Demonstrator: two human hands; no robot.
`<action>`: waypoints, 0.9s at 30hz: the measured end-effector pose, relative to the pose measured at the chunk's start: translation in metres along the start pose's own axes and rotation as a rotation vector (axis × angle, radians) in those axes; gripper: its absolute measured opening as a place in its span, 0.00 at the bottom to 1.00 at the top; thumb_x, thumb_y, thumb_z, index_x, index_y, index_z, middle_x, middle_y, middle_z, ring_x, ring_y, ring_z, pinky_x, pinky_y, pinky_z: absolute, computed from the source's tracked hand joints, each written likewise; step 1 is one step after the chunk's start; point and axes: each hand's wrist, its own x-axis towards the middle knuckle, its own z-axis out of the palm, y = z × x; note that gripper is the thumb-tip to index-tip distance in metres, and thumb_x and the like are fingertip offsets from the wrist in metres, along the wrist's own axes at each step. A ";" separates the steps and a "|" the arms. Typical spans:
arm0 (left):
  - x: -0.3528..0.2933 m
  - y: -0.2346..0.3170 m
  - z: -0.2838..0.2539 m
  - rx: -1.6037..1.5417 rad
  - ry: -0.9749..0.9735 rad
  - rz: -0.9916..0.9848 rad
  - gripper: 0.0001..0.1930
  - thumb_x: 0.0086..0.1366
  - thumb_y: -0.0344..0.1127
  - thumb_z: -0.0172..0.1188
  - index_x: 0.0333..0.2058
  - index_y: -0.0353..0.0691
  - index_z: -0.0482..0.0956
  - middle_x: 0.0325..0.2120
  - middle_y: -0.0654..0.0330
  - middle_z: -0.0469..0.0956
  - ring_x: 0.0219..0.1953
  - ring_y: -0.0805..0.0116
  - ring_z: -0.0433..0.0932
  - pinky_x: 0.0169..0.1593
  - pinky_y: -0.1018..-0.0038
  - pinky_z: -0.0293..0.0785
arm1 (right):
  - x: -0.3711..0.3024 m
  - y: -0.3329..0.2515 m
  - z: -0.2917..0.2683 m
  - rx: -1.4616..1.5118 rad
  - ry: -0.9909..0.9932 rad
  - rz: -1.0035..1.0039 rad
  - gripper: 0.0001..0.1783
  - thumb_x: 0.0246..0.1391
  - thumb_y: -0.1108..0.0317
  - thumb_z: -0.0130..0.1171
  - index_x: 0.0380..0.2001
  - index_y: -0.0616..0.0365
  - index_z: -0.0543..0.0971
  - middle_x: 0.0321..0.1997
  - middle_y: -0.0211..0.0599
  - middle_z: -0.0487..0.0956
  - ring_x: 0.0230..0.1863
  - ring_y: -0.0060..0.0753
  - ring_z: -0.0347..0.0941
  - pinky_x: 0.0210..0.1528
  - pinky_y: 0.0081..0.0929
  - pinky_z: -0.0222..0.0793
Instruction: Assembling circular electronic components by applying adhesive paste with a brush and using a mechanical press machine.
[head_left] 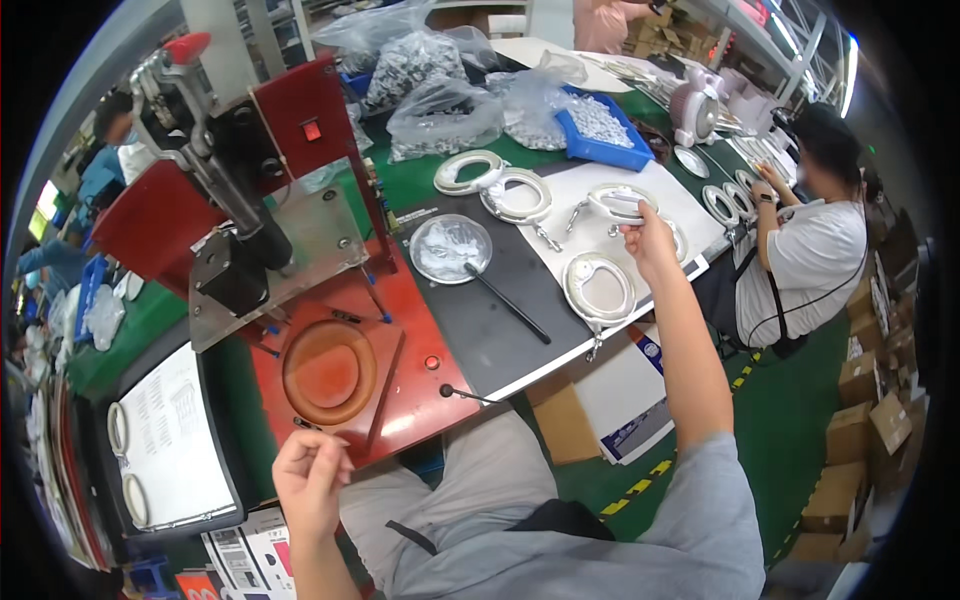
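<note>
To the far left of the left hand (312,483), a flat white paper sheet (165,420) lies on a black tray (222,425). Two small pale round rings (111,427) are at the sheet's left edge. The left hand curls its fingers in loosely, thumb near the first finger. Nothing shows in it, but one cannot tell if the tips touch.

Just past the left hand is a red metal press (425,380) with a round orange-brown pad (328,372) on its base. The left hand is much nearer to this pad than the right hand (642,222) is.

Left of the right hand, a clear round plastic dish (440,274) holds something white, and a thin black stick (512,307) rests its tip there. Past the dish, two big white rings (543,196) lie partly one on the other.

The right hand pinches the near right side of a white oval-looking plastic ring (600,208), thumb against fingers. This ring is over the white board (565,185). Its long way runs side to side, so most of it sticks out left of the fingertips. Another white ring (572,290) lies nearer the body than the right hand.

Beyond the right hand is a blue plastic bin (612,157) of small white bits. Farther right sits a co-worker (810,240) in a white shirt.
</note>
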 end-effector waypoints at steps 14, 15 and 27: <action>-0.035 0.020 -0.058 0.101 0.398 0.079 0.03 0.74 0.27 0.61 0.39 0.34 0.78 0.25 0.66 0.75 0.23 0.81 0.68 0.26 0.83 0.61 | 0.094 0.018 -0.012 -0.158 -0.124 0.170 0.24 0.70 0.60 0.59 0.60 0.67 0.71 0.46 0.56 0.83 0.39 0.44 0.84 0.36 0.31 0.82; -0.027 0.022 -0.056 0.104 0.306 0.129 0.03 0.74 0.27 0.61 0.39 0.34 0.79 0.27 0.66 0.77 0.26 0.81 0.70 0.29 0.83 0.64 | 0.090 0.017 -0.019 -0.153 -0.105 0.170 0.23 0.69 0.60 0.59 0.59 0.67 0.72 0.47 0.55 0.84 0.41 0.45 0.85 0.39 0.29 0.83; 0.082 0.021 -0.010 0.577 0.273 0.554 0.14 0.67 0.31 0.69 0.48 0.32 0.84 0.37 0.57 0.82 0.32 0.75 0.80 0.36 0.78 0.76 | -0.224 -0.010 0.125 -0.632 -0.690 -0.585 0.12 0.73 0.66 0.58 0.48 0.62 0.85 0.35 0.34 0.84 0.27 0.14 0.74 0.29 0.14 0.66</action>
